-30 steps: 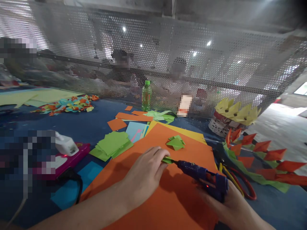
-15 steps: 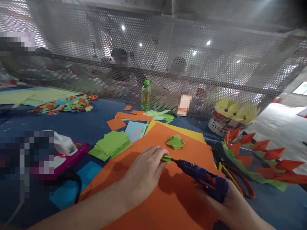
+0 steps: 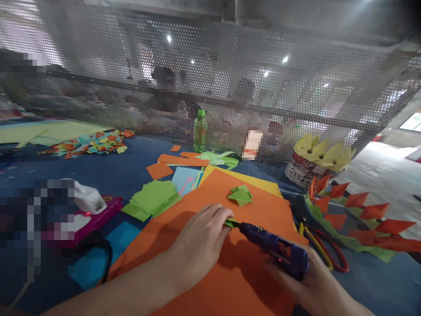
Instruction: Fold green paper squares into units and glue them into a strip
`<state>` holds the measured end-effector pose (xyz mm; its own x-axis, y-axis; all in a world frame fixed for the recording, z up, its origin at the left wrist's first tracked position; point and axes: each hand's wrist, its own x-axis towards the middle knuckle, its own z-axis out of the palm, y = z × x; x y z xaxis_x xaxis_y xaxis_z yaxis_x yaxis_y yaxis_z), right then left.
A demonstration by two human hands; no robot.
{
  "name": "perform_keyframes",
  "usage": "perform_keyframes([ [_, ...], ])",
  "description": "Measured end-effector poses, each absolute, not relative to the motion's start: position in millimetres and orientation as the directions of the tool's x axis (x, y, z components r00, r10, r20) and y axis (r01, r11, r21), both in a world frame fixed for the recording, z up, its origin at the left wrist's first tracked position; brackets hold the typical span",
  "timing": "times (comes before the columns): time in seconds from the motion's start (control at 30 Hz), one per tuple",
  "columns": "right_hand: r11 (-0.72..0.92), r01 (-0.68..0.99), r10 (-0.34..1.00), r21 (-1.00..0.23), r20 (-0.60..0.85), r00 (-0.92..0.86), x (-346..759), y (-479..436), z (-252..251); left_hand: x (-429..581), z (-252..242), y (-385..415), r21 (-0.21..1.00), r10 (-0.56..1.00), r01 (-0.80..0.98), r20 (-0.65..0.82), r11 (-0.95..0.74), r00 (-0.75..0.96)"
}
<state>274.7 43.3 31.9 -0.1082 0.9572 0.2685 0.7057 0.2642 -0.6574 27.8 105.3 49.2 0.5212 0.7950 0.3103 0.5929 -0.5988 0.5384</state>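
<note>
My left hand (image 3: pixel 200 239) lies curled on a big orange paper sheet (image 3: pixel 230 281), its fingertips pinching a small folded green paper piece (image 3: pixel 231 222). My right hand (image 3: pixel 312 285) grips a purple glue gun (image 3: pixel 274 249), whose nozzle points left and touches the green piece. A small heap of folded green pieces (image 3: pixel 241 195) sits on the orange sheet just beyond the hands.
A stack of green paper squares (image 3: pixel 153 198) lies left of the sheet, a white device on a pink base (image 3: pixel 90 206) further left. Scissors (image 3: pixel 324 250) and a green strip with orange paper points (image 3: pixel 362 219) lie right. A green bottle (image 3: pixel 200 131) stands before a mesh screen.
The glue gun's nozzle has moved a little closer to my left fingertips and lower. My left hand stays in place on the green piece.
</note>
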Motion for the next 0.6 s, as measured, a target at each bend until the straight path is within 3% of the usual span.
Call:
perform_keyframes([
  [0.6, 0.285, 0.704, 0.952, -0.651, 0.279, -0.127, 280.4, 44.7, 37.0, 23.7, 52.7, 110.4, 0.53, 0.813, 0.617, 0.343, -0.582, 0.471],
])
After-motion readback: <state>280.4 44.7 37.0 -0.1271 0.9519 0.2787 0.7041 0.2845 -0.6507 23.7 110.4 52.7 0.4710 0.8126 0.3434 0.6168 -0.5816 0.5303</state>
